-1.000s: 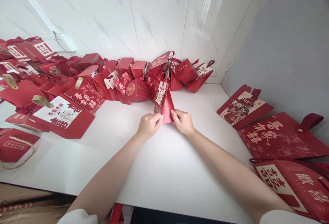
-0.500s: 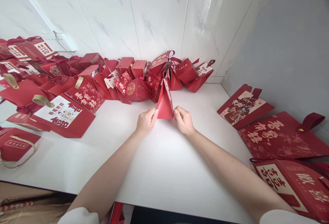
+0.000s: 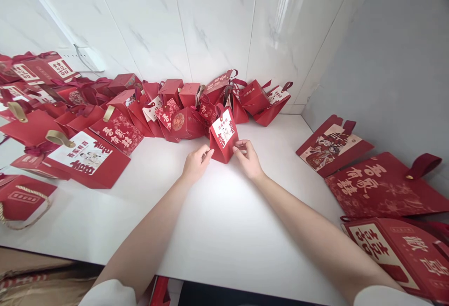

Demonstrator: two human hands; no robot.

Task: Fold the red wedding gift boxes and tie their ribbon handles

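A small red box point(image 3: 223, 134) stands before the boxes point(image 3: 187, 123) lining the surface's point(image 3: 242, 231) back edge. The left hand point(image 3: 196, 163), loosely curled, and right hand point(image 3: 250, 160), half open, flank its lower corners; whether either grips it cannot be told.

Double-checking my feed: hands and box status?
Left hand and right hand flanking small red box, contact unclear. Box standing on table. Other red boxes close behind.

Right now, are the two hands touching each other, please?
Apart: the head view shows the small red box and white table between the left hand and right hand.
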